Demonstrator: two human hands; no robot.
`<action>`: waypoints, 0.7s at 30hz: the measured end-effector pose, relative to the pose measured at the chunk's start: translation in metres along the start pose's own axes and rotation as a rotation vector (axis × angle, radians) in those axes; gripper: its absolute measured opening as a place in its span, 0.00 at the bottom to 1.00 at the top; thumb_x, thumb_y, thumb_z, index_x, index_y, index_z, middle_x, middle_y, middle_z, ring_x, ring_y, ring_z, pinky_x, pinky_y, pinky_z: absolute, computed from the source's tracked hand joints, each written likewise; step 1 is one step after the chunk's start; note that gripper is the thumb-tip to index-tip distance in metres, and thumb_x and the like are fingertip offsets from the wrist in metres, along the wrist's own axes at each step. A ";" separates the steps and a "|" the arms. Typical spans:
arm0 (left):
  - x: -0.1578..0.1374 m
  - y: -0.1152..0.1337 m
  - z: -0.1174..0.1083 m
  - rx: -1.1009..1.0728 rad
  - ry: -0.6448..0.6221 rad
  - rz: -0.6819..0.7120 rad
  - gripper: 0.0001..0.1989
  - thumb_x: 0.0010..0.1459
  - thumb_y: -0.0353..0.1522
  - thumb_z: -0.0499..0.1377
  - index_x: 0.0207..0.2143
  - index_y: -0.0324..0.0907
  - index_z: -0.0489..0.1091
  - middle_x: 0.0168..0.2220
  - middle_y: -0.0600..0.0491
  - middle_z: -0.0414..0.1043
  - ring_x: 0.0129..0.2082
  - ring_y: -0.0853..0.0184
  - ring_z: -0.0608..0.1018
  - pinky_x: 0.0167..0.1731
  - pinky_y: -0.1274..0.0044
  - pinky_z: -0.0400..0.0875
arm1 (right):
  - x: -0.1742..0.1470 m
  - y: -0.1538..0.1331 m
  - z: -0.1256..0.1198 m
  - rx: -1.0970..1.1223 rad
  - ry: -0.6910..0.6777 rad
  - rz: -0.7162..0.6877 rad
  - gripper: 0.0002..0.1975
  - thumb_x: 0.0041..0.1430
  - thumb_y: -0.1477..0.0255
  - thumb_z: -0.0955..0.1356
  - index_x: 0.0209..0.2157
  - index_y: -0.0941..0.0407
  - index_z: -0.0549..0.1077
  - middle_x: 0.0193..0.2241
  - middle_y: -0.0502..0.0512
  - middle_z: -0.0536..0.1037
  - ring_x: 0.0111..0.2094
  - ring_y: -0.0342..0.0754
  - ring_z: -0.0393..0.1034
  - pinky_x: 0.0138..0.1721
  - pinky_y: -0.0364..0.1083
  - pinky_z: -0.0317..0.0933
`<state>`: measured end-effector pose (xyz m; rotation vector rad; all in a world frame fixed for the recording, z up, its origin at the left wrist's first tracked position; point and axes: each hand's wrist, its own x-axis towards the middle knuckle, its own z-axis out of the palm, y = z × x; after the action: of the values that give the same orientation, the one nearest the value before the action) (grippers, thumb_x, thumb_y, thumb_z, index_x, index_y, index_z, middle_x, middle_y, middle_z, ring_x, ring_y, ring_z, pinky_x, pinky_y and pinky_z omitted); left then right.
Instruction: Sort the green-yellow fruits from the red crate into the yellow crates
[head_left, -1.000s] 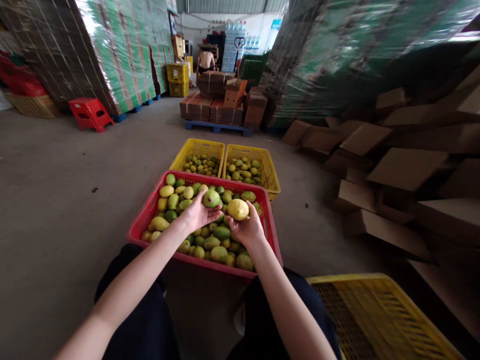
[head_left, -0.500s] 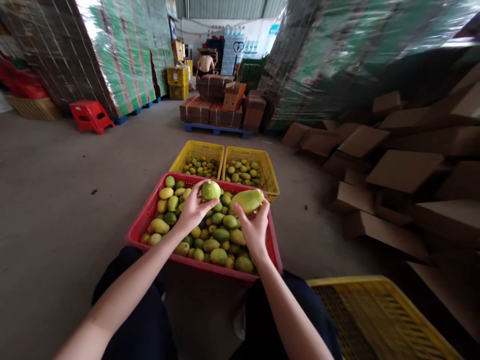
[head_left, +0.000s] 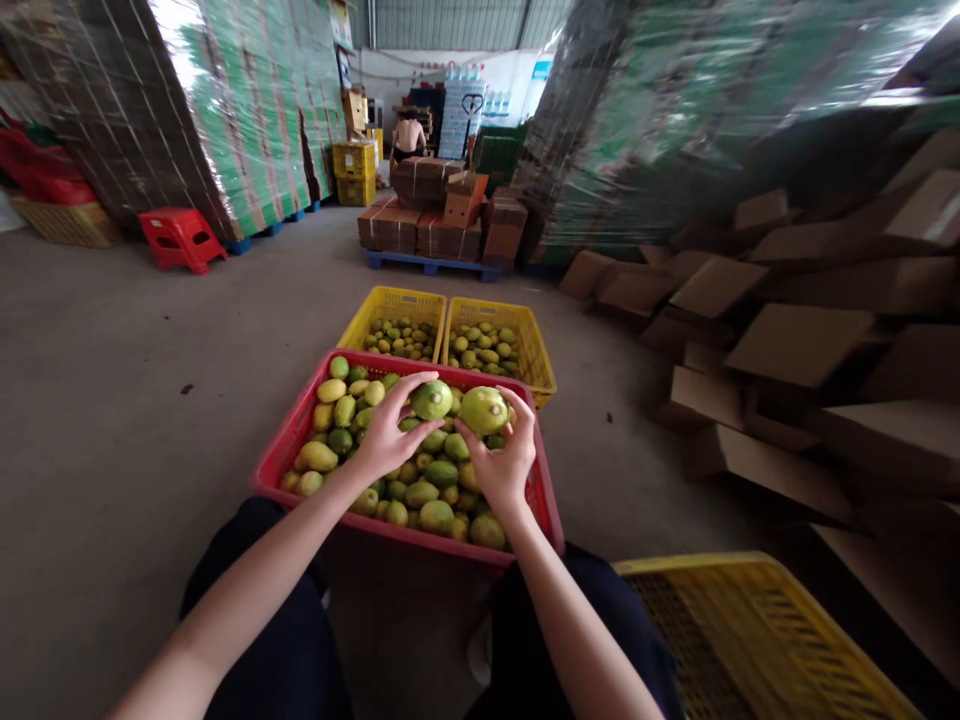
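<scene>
My left hand (head_left: 388, 432) is closed round a green papaya (head_left: 432, 400), thumb below and fingers over the top. Beside it my right hand (head_left: 504, 462) grips a yellower-green papaya (head_left: 483, 411) between thumb and fingers. Both fruits point a pale, round end towards me, and they hang side by side with a small gap between them. Under my hands stands a red plastic crate (head_left: 271, 452), full of green and yellow papayas (head_left: 421, 494). My forearms and hands hide part of that fruit.
Two yellow crates (head_left: 546, 352) holding similar fruit stand just behind the red one. Another yellow crate (head_left: 697, 562) is at my right knee. Cardboard boxes (head_left: 799, 340) are heaped on the right. Further off are a loaded blue pallet (head_left: 431, 265), a red stool (head_left: 180, 238) and a person (head_left: 409, 135).
My right hand has turned its papaya from sideways to end-on. The left hand has moved slightly right and down and tipped its papaya, bringing the two fruits closer together.
</scene>
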<state>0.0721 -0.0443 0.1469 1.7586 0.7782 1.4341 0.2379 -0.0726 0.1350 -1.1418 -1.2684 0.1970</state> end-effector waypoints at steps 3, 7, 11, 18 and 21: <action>0.004 0.000 -0.001 -0.117 0.014 -0.111 0.28 0.52 0.38 0.67 0.55 0.45 0.64 0.57 0.45 0.68 0.53 0.60 0.75 0.48 0.72 0.75 | 0.004 -0.007 -0.001 0.301 -0.048 0.316 0.27 0.46 0.66 0.76 0.48 0.51 0.68 0.43 0.54 0.77 0.43 0.52 0.73 0.40 0.50 0.70; 0.010 -0.012 -0.001 -0.303 -0.022 -0.465 0.28 0.54 0.39 0.63 0.56 0.45 0.62 0.50 0.47 0.71 0.41 0.63 0.80 0.44 0.67 0.78 | 0.010 -0.008 -0.003 0.808 0.011 0.884 0.18 0.48 0.61 0.73 0.39 0.53 0.71 0.31 0.49 0.77 0.33 0.48 0.74 0.33 0.47 0.71; -0.007 -0.026 0.010 -0.216 -0.223 -0.927 0.16 0.57 0.38 0.60 0.47 0.42 0.68 0.39 0.48 0.75 0.38 0.60 0.81 0.37 0.65 0.77 | 0.015 0.001 -0.008 1.086 0.095 1.348 0.13 0.52 0.61 0.69 0.34 0.54 0.69 0.26 0.52 0.77 0.30 0.50 0.75 0.29 0.48 0.73; -0.060 -0.039 0.030 0.091 -0.490 -1.276 0.06 0.53 0.34 0.63 0.33 0.41 0.74 0.35 0.51 0.75 0.50 0.47 0.77 0.35 0.62 0.75 | 0.017 0.019 -0.011 1.044 0.180 1.503 0.08 0.57 0.64 0.66 0.36 0.52 0.68 0.25 0.51 0.76 0.26 0.45 0.73 0.25 0.42 0.73; -0.019 -0.050 0.020 0.300 -0.290 -1.133 0.11 0.50 0.34 0.65 0.37 0.40 0.73 0.35 0.50 0.74 0.46 0.46 0.79 0.33 0.62 0.75 | 0.016 0.023 -0.014 1.019 0.156 1.502 0.08 0.55 0.64 0.68 0.35 0.51 0.66 0.25 0.49 0.75 0.26 0.45 0.73 0.24 0.42 0.73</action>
<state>0.0880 -0.0353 0.0927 1.2564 1.5256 0.3081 0.2651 -0.0589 0.1300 -0.9025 0.1565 1.6009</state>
